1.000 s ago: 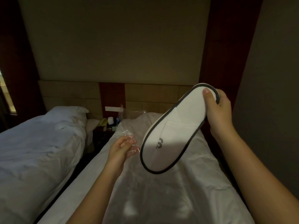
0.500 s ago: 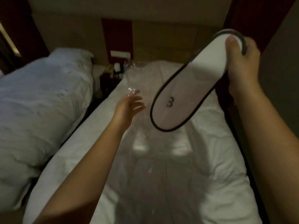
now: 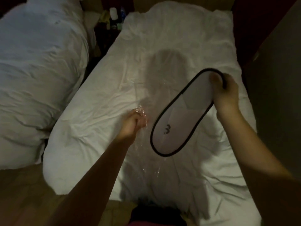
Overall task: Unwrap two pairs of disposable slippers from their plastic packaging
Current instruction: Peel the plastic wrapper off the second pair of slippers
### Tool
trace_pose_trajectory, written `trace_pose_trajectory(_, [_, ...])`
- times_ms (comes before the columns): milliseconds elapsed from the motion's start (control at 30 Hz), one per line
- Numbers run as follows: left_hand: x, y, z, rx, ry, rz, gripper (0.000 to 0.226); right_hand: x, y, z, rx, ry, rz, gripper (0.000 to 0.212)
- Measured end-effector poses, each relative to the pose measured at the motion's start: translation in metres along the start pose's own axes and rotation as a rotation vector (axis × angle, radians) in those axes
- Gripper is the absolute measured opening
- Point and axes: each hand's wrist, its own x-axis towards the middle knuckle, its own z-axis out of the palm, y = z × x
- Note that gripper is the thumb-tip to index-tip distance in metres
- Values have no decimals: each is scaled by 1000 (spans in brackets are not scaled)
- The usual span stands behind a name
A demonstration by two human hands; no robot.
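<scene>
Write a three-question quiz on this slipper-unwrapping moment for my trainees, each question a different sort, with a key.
1. True or false: the right hand grips the white slipper at its heel end.
2. What does the left hand hold? A) a pillow B) clear plastic wrapper C) a bottle
3. Fill in: the slipper is held above the ____.

Key: 1 true; 2 B; 3 bed.

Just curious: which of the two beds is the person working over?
The right-hand bed, beside the dark wall; both hands are above it, while the left bed lies untouched.
</scene>
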Motion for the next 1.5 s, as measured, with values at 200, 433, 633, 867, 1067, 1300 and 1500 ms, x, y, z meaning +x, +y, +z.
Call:
trace_pose_trajectory(200, [1, -73, -36, 57, 65, -222, 21, -30, 69, 8, -53, -51, 123, 9])
trace_pose_trajectory(433, [6, -110, -50, 93, 105, -330, 26, -45, 102, 15, -48, -54, 187, 15])
trace_pose_trajectory(633, [33, -141, -56, 291, 124, -417, 22, -48, 125, 12, -105, -14, 247, 15])
trace_pose_trajectory(867, [56, -179, -65, 417, 278, -414, 72, -50, 157, -2, -282, -23, 251, 18])
trace_pose_trajectory(1067, [40, -145, -39, 443, 72, -249, 56, -44, 159, 3, -248, -41, 279, 19])
trace_pose_trajectory(1300, [-2, -76, 30, 407, -560, -344, 46, -39, 137, 19, -100, -112, 291, 8])
trace_pose_trajectory(1500, [-28, -36, 47, 451, -432, -208, 29, -32, 88, 27, 99, -139, 218, 7])
